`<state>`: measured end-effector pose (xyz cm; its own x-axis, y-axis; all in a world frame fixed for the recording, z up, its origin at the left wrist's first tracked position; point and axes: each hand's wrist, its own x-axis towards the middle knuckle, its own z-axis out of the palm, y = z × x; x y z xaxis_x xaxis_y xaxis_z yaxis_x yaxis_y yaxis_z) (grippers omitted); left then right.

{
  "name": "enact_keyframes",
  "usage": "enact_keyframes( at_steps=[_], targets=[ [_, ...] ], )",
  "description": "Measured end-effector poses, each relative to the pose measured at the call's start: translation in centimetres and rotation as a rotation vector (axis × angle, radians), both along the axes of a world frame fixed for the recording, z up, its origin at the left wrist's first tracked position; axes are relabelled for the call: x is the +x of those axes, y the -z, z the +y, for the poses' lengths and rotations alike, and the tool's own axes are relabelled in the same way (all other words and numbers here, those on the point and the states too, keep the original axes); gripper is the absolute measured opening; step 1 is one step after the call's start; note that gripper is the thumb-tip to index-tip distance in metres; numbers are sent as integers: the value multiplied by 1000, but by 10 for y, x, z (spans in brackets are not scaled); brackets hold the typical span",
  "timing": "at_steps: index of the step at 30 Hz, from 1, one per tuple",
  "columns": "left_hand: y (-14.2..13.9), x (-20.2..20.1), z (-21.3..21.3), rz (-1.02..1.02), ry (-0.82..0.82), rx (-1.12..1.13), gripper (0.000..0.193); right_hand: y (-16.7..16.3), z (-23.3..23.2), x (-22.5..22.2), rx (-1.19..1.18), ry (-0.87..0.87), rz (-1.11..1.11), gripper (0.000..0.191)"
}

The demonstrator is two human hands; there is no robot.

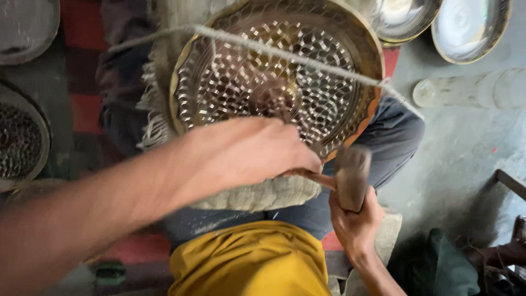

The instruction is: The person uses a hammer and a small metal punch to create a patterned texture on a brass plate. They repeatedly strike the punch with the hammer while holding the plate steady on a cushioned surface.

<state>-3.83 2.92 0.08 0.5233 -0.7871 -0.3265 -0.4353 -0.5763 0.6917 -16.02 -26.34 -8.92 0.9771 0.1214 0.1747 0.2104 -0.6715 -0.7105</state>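
Observation:
A large round brass plate (350, 38) with a hammered diamond pattern lies tilted on my lap, over a coarse sacking pad (263, 196). My left hand (246, 153) reaches in from the left over the plate's near edge, closed around a wooden handle (322, 179). That handle leads to a dark, blurred hammer head (352, 174). My right hand (355, 222) comes up from below with its fingers wrapped around the lower part of the hammer head. A pale cord (307, 59) runs slantwise across the plate.
Two shiny metal bowls (471, 27) stand at the top right, with a pale cylinder (466, 90) lying on the grey floor below them. A dark patterned dish (22, 142) sits at the left edge. Dark tools (509, 241) lie at the lower right.

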Motion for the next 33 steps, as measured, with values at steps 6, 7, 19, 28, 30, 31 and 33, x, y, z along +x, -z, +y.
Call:
enact_keyframes(
  at_steps=[6, 7, 19, 28, 30, 31, 33],
  targets=[
    [13, -48, 4, -236, -634, -478, 46, -18, -8, 35, 234, 229, 622, 15],
    [17, -56, 4, -221, -738, -514, 47, -25, -11, 49, 281, 192, 610, 14],
    [31, -89, -12, -124, -1191, -590, 38, -135, 7, 186, -393, -448, 149, 38],
    [32, -98, -25, -135, -1345, -637, 35, -158, 52, 207, -708, -636, 28, 34],
    [32, -102, -31, -154, -1408, -636, 40, -162, 64, 215, -748, -714, -23, 32],
    [33, -104, -34, -164, -1432, -645, 39, -165, 70, 218, -768, -754, -51, 32],
    [34, -106, -38, -187, -1471, -673, 36, -174, 81, 217, -835, -766, -60, 30]
  ],
)
